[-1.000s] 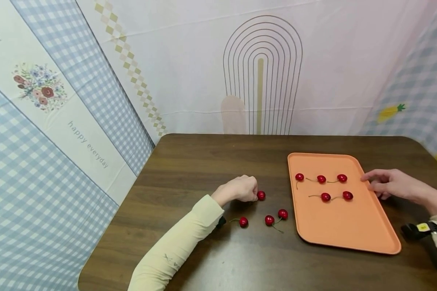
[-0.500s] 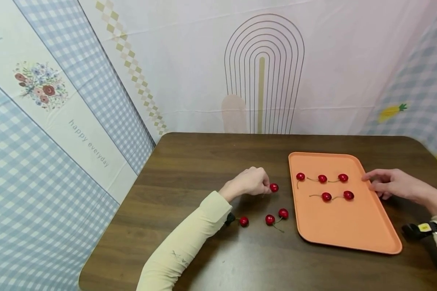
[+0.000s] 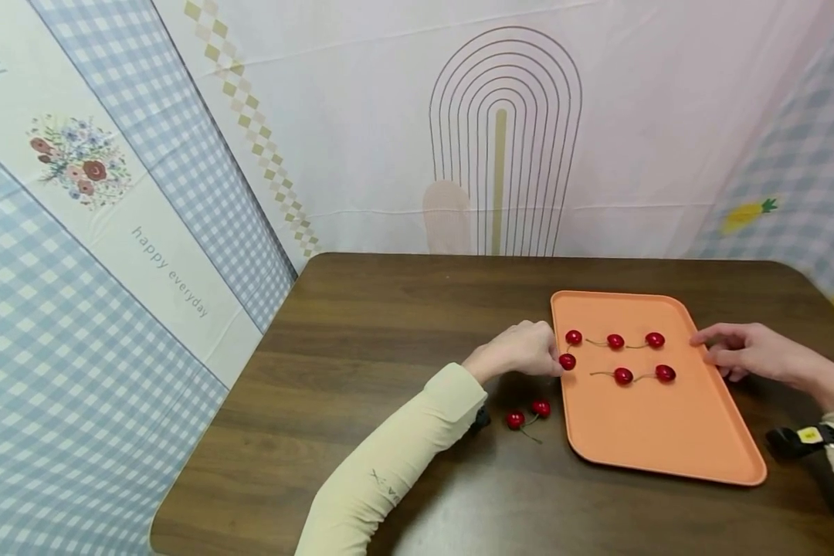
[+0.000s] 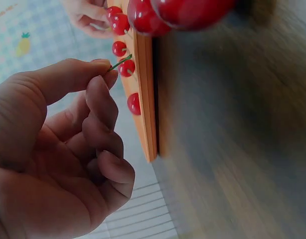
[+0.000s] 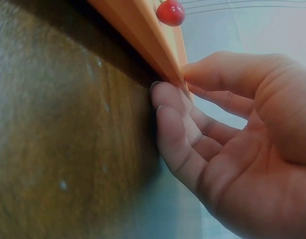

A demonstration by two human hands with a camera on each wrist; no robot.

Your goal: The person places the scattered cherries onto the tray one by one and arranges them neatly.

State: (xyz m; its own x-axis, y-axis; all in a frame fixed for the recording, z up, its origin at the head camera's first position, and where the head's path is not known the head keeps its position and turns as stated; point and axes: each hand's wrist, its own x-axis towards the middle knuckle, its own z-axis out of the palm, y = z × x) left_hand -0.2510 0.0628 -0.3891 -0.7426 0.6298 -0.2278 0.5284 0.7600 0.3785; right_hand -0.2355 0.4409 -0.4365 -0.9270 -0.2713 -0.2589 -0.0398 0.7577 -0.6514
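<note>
My left hand pinches a red cherry by its stem, over the left rim of the orange tray. In the left wrist view, thumb and forefinger meet at the green stem, with the other fingers curled in. Several cherries with stems lie on the tray in two loose rows, among them a top-left cherry and a lower right cherry. At the tray's right edge my right hand grips the rim, its thumb on top and fingertips against the side and underneath, as the right wrist view shows.
Two cherries lie on the dark wooden table left of the tray, near my left forearm. Behind the table hangs a patterned cloth. A black wrist strap sits by the right sleeve.
My left hand has carried its cherry rightward from the table to above the tray's left rim. The left forearm now covers the lone cherry's place. My right hand stays at the tray.
</note>
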